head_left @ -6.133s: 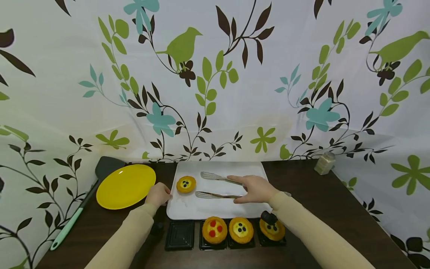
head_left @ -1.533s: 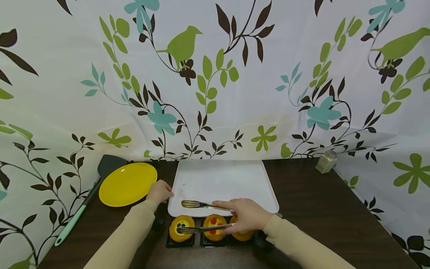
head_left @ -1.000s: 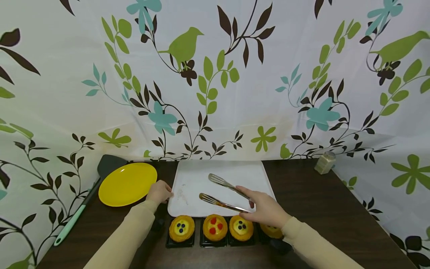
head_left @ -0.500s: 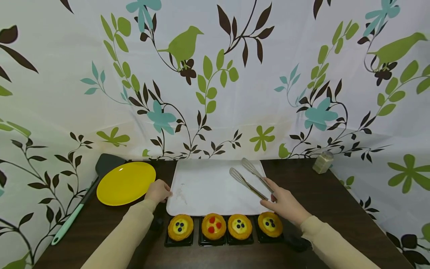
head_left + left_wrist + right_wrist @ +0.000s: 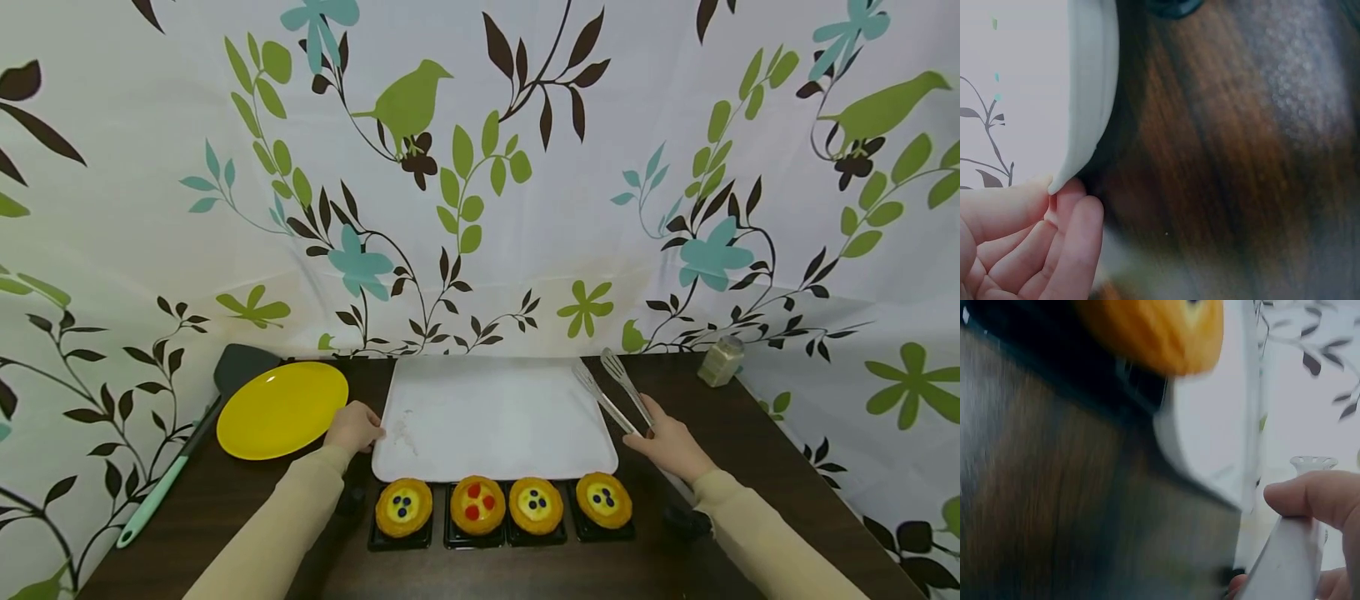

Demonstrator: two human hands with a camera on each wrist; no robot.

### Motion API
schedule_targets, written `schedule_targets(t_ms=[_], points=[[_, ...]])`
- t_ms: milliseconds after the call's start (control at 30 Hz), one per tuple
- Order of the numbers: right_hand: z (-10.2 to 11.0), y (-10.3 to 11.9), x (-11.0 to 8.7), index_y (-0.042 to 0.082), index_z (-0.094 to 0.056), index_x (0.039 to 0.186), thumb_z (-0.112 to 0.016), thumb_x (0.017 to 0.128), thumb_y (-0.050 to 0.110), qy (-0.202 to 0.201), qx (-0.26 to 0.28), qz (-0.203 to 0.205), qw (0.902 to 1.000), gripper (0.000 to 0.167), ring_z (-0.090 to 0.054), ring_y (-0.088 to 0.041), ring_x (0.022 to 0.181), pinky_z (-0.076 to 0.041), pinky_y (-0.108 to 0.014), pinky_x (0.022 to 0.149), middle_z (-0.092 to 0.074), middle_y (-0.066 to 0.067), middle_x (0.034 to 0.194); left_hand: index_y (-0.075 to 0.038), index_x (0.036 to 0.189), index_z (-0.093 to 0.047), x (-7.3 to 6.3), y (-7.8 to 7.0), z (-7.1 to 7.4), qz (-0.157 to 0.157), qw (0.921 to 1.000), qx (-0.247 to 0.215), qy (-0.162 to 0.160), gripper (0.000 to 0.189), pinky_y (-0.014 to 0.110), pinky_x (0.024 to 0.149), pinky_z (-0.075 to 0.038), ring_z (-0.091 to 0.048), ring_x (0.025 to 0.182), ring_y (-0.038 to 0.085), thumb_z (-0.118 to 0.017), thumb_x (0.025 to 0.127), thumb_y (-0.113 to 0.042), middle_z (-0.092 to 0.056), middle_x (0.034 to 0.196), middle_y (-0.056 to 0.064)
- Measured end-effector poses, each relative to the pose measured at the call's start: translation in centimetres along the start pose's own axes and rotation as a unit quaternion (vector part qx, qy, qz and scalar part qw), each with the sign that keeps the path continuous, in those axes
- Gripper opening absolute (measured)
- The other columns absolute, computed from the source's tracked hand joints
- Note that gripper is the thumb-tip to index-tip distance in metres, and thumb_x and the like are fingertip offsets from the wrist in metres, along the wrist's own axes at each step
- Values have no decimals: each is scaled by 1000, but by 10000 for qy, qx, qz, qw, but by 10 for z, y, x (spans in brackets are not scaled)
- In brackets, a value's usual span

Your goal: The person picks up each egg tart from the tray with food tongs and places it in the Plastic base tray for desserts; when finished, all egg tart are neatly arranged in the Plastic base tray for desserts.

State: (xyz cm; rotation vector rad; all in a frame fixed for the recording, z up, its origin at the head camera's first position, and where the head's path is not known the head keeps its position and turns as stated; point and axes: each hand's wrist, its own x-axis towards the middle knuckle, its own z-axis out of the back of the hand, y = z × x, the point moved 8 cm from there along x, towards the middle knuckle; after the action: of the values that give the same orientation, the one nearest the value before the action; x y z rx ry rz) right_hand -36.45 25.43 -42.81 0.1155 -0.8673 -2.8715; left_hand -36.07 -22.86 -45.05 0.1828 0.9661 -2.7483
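In the head view my left hand (image 5: 354,427) is at the left edge of a white rectangular tray (image 5: 495,417). The left wrist view shows thumb and fingers pinching the tray's rim (image 5: 1096,81). Beyond the tray's right side, my right hand (image 5: 670,442) holds metal tongs (image 5: 628,385), their two slotted ends apart with nothing between them. In front of the tray, a row of tarts sits in black plastic holders: blueberry tarts (image 5: 403,508) (image 5: 536,506) (image 5: 603,500) and a tart with red berries (image 5: 477,504). The tray carries only faint smudges.
A yellow plate (image 5: 281,411) lies left of the tray, over part of a dark spatula (image 5: 242,367) with a mint green handle. A small glass jar (image 5: 722,362) stands at the back right, by the patterned curtain (image 5: 495,200). The tabletop (image 5: 750,467) is dark wood.
The blueberry tart from the tray now sits in the leftmost holder, which was empty. My right hand has carried the tongs back and right, off the tray. The left hand stays put.
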Motion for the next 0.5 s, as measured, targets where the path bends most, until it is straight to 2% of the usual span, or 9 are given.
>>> schedule_targets(t_ms=[100, 200, 267, 500], points=[[3, -16, 6, -13, -16, 143, -63, 87, 31, -23, -142, -245, 9996, 86, -60, -39, 89, -52, -49, 77, -57, -33, 109, 10, 93, -68, 0, 0, 0, -6, 10000, -23, -21, 19, 32, 61, -58, -63, 61, 18, -73, 80, -4, -66, 82, 16], [6, -30, 11, -15, -13, 143, -61, 88, 32, -12, -232, -466, 9986, 87, -48, -54, 113, -44, -61, 90, -38, -43, 132, 10, 93, -68, 0, -1, 0, -53, 10000, -12, -16, 18, 32, 61, -58, -63, 61, 18, -72, 81, -3, -66, 82, 16], [7, -37, 14, -16, -10, 143, -60, 89, 34, 31, -273, -620, 9977, 88, -41, -57, 118, -41, -63, 93, -31, -45, 136, 10, 92, -68, -1, -1, 0, -60, 10000, 7, 5, 17, 32, 61, -58, -63, 61, 18, -72, 81, -3, -66, 81, 16], [8, -53, 19, -19, -8, 141, -58, 89, 34, 132, -307, -914, 9953, 90, -35, -60, 120, -37, -65, 95, -24, -47, 137, 9, 91, -69, -1, -2, 0, -77, 10000, 5, -44, 16, 32, 60, -58, -63, 61, 18, -72, 81, -3, -66, 82, 16]])
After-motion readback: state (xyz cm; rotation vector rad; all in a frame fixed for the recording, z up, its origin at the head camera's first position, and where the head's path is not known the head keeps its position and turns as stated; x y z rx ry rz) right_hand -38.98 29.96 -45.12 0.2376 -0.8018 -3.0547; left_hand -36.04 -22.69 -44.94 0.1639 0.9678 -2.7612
